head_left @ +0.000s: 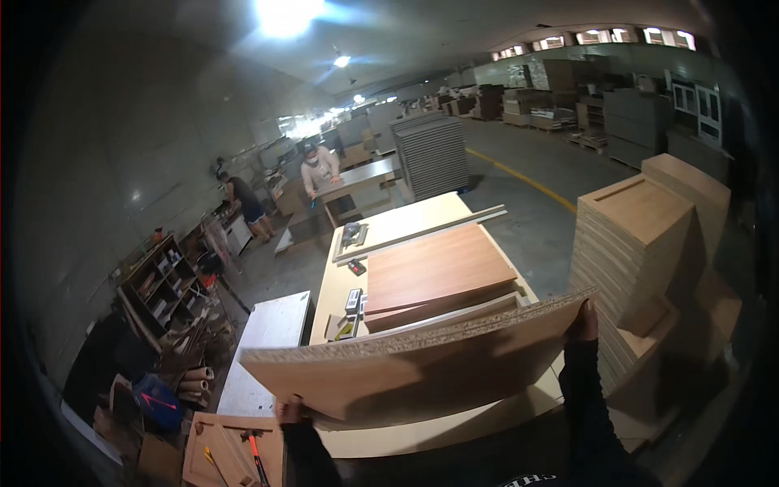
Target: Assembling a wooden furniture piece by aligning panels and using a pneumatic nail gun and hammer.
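Observation:
Between my two hands a wide wood-faced particleboard panel (422,380) is held tilted, its rough chip edge uppermost. My left hand (290,409) grips its lower left corner. At the upper right corner, the fingers of my right hand (583,323) are closed round the edge. Just beyond the panel, similar reddish-brown boards (438,266) lie stacked on a pale worktable (326,294). The panel hides the near side of that stack.
Long strips (422,234), a power tool (352,234) and small items occupy the worktable. Tall panel stacks (629,235) stand at right. A white board (264,341), an orange-handled hammer (256,456) and cluttered shelves (166,276) are at left. Two people (319,169) work farther back.

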{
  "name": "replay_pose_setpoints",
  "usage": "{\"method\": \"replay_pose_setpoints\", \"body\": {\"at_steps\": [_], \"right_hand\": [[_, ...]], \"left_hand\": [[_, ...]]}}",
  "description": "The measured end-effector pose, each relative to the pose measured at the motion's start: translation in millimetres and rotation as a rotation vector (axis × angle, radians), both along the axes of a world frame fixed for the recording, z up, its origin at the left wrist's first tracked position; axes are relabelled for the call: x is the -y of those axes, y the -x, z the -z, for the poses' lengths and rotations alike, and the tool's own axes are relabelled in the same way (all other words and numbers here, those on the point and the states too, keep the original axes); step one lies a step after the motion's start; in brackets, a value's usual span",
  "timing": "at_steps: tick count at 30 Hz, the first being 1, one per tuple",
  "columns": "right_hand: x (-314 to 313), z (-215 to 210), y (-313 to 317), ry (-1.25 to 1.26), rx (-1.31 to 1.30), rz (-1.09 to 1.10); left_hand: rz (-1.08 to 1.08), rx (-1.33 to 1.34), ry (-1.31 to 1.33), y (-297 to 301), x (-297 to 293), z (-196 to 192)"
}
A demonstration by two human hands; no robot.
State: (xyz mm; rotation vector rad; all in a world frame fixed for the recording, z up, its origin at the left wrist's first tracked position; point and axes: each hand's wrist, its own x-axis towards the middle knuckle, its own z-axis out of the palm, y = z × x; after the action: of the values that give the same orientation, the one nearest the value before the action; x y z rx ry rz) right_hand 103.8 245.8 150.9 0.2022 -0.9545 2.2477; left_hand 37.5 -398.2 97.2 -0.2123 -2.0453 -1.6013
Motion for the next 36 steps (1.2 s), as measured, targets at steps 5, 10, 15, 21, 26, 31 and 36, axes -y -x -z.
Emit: {"method": "replay_pose_setpoints", "body": {"at_steps": [5,10,15,21,26,31,36], "right_hand": [[55,6,-17,0.441,0.091,0.074],[99,191,-51,-0.011,0.231,-0.004],[105,243,-69,0.133,0.841,0.106],[91,0,-89,-0.445,0.163,-0.117],[151,-151,-66,-0.919,-0.375,-0.253],[208,-223,-54,-1.082,-0.679,-0.248],[232,-223,-65,-1.312,-0.682,-0.207]], "left_hand": [[0.128,-0.399,0.016,-33,-92,-247],[0.21,-0.489,0.285,-23,-202,-347],[0.18,-0.675,0.449,-16,-270,-332],[0.187,-0.744,0.441,-9,-274,-327],[0.27,-0.799,0.19,8,-249,-311],[0.229,-0.764,0.13,-4,-245,-303],[0.285,-0.521,-0.424,-91,-271,-261]]}}
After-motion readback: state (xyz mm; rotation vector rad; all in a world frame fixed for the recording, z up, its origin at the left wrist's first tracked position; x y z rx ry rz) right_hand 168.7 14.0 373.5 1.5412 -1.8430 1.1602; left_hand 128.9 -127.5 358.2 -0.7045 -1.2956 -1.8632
